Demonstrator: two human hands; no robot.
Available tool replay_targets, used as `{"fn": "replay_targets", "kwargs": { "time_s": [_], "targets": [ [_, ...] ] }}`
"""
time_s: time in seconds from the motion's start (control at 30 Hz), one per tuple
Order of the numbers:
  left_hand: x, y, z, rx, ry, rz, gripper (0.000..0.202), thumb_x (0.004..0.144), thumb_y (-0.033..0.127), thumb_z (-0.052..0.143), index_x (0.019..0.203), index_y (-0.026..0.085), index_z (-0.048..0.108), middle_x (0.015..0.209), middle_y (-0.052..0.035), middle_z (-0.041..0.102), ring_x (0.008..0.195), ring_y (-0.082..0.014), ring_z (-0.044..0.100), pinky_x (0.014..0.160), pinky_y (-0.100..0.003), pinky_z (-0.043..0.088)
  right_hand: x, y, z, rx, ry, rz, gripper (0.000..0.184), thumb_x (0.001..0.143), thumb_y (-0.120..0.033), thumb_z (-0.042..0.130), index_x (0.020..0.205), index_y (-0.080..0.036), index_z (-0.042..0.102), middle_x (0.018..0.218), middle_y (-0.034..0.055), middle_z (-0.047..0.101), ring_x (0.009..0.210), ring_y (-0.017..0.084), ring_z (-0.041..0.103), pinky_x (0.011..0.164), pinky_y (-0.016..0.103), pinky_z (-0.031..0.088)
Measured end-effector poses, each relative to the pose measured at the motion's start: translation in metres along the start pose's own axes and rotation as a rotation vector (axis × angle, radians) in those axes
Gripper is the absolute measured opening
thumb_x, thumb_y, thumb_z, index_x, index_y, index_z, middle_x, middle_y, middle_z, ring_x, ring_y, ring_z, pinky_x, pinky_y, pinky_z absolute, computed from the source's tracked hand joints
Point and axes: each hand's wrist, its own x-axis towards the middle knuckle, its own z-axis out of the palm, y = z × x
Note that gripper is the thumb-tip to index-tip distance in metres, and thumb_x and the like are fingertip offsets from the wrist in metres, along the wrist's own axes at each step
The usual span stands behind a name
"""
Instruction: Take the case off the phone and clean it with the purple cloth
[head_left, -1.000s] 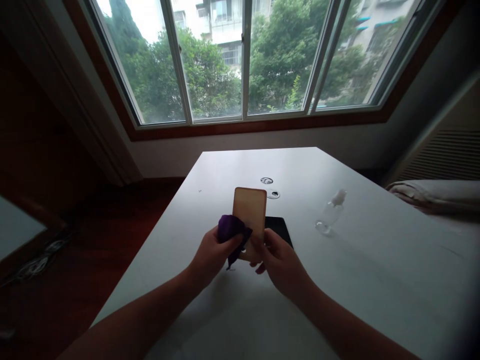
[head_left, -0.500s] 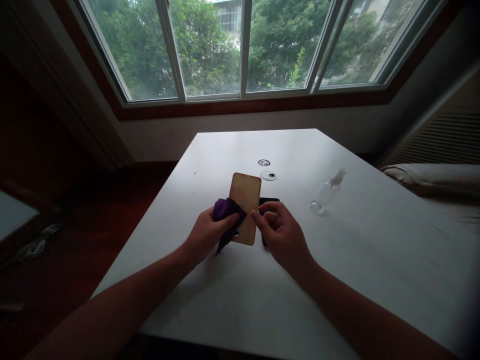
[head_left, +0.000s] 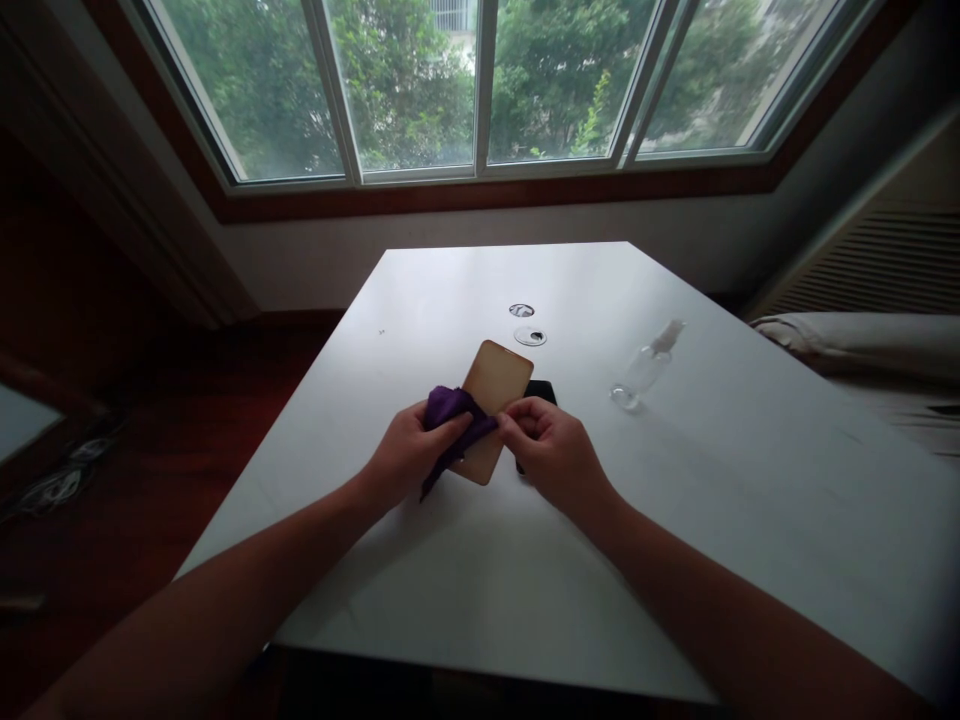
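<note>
My left hand (head_left: 409,445) is closed round a bunched purple cloth (head_left: 450,405) and a yellowed, flat phone case (head_left: 501,375), with its thumb pressing the cloth onto the case. The case is held above the table, tilted so its top leans right. My right hand (head_left: 551,440) pinches at the tip of the cloth, in front of the case's right edge. Behind that hand a black phone-like slab (head_left: 541,390) lies on the table, largely covered by the fingers.
On the white table (head_left: 420,600), a clear spray bottle (head_left: 641,375) lies on its side to the right. Two small round pieces, one a ring-like disc (head_left: 530,337), lie beyond my hands. A window (head_left: 480,90) spans the far wall.
The case has turned clockwise, its top swinging right. The cloth's tip now stretches across the case to my right fingers. The view has tipped slightly downward.
</note>
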Motion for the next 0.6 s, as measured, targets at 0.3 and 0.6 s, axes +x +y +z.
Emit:
{"fn": "replay_targets", "kwargs": {
  "time_s": [0.3, 0.6],
  "targets": [
    [0.0008, 0.0018, 0.0000, -0.107, -0.007, -0.044, 0.050, 0.079, 0.053, 0.079, 0.106, 0.012, 0.070, 0.099, -0.0115, 0.074, 0.082, -0.0199, 0.070, 0.066, -0.026, 0.058, 0.0062, 0.0012, -0.0063, 0.012, 0.036, 0.033, 0.035, 0.087, -0.053, 0.068, 0.087, -0.019, 0.059, 0.054, -0.0040, 0.055, 0.038, 0.009, 0.042, 0.035, 0.020, 0.030],
    [0.0000, 0.0008, -0.0007, -0.102, -0.004, 0.010, 0.050, 0.080, 0.055, 0.078, 0.105, 0.012, 0.069, 0.095, -0.0090, 0.072, 0.082, -0.0197, 0.069, 0.065, -0.028, 0.059, 0.0054, -0.0002, 0.0015, 0.152, -0.050, 0.158, 0.054, 0.081, -0.062, 0.073, 0.108, -0.023, 0.047, 0.064, -0.0071, 0.061, 0.035, 0.012, 0.051, 0.027, 0.021, 0.034]
  ]
}}
